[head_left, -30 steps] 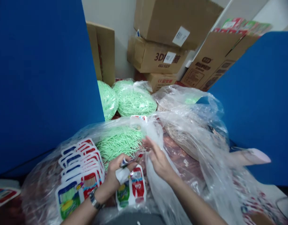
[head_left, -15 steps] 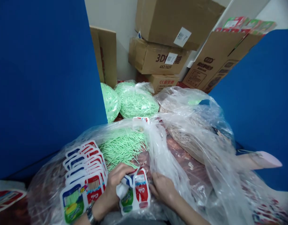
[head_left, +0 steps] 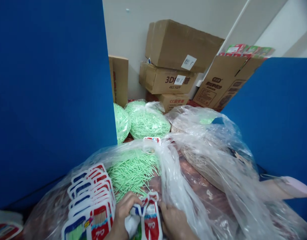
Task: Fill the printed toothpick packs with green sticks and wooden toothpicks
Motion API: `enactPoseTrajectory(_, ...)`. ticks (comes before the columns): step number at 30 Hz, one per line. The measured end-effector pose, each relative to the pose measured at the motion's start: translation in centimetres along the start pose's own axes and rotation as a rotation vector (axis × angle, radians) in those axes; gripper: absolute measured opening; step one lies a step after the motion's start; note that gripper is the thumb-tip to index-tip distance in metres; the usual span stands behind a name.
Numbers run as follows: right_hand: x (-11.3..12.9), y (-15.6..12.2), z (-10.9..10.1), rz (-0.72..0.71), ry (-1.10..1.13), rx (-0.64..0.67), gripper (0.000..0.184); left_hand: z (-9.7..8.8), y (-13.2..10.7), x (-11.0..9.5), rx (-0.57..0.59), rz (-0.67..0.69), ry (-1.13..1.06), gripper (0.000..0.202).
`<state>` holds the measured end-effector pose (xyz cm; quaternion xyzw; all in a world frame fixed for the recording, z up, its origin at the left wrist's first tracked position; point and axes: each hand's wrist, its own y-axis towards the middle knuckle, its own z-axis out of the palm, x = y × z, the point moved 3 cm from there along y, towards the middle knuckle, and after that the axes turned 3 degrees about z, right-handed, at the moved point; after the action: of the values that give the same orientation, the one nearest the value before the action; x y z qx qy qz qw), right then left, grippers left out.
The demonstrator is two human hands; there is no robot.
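At the bottom edge both of my hands grip one small printed packet (head_left: 150, 218), red, white and blue. My left hand (head_left: 123, 213) curls over its left side, with a white wrap on one finger. My right hand (head_left: 174, 221) presses against its right side, fingers bent. A row of several like packets (head_left: 92, 203) stands just left of my left hand. Loose green sticks (head_left: 133, 171) lie in a heap right behind the hands, inside an open clear plastic bag (head_left: 183, 186).
Blue partition panels stand at the left (head_left: 48, 93) and right (head_left: 273, 113). Two tied bags of green sticks (head_left: 143, 120) sit further back. Cardboard boxes (head_left: 178, 63) are stacked against the wall. A pale pink flat object (head_left: 291, 186) lies at the right.
My hands have dropped toward the bottom edge and closed on the packet together; a second ago the right hand was raised and open over the green sticks. The camera has tilted upward.
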<state>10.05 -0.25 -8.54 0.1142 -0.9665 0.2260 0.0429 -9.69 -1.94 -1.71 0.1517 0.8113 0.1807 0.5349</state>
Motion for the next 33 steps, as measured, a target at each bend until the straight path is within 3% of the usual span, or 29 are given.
enactPoseTrajectory(4, -0.5, 0.1, -0.5, -0.056, 0.096, 0.032, 0.063, 0.3, -0.3, 0.7, -0.029, -0.021, -0.001, 0.012)
enactPoseTrajectory(7, -1.0, -0.7, -2.8, -0.103, 0.281, -0.032, 0.045, 0.1, -0.4, 1.2, -0.026, -0.101, -0.01, 0.012)
enactPoseTrajectory(10, -1.1, -1.8, -7.0, -0.166, 0.643, -0.257, 0.028, -0.2, -0.3, 1.5, -0.021, -0.223, -0.023, 0.018)
enactPoseTrajectory(13, -0.6, -3.0, -11.3, -0.229, 1.024, -0.62, 0.031, 0.1, 0.0, 1.3, -0.034, -0.273, -0.052, 0.021)
enactPoseTrajectory(16, 0.7, -3.5, -13.5, -0.332, 1.152, -0.796, 0.029, 0.5, 0.4, 0.7, -0.026, -0.285, -0.053, 0.023)
enactPoseTrajectory(19, 2.1, -3.2, -14.0, -0.434, 1.074, -0.783, 0.023, 0.6, 0.5, 0.4, -0.012, -0.294, -0.061, 0.024)
enactPoseTrajectory(23, 3.8, -2.6, -13.7, -0.547, 0.835, -0.66, 0.015, 0.3, 0.3, 0.8, -0.03, -0.309, -0.154, 0.023)
enactPoseTrajectory(26, 4.6, -2.4, -13.2, -0.664, 0.657, -0.588, 0.014, 0.5, 0.0, 1.6, -0.044, -0.418, -0.245, 0.025)
enactPoseTrajectory(31, 3.3, -1.2, -12.8, -0.542, 0.663, -0.612, 0.026, 1.1, -0.3, 2.7, -0.128, -0.585, -0.331, 0.041)
enactPoseTrajectory(33, 2.8, -0.8, -13.0, -0.531, 0.599, -0.55, 0.025, 1.0, -0.6, 3.1, -0.119, -0.599, -0.285, 0.048)
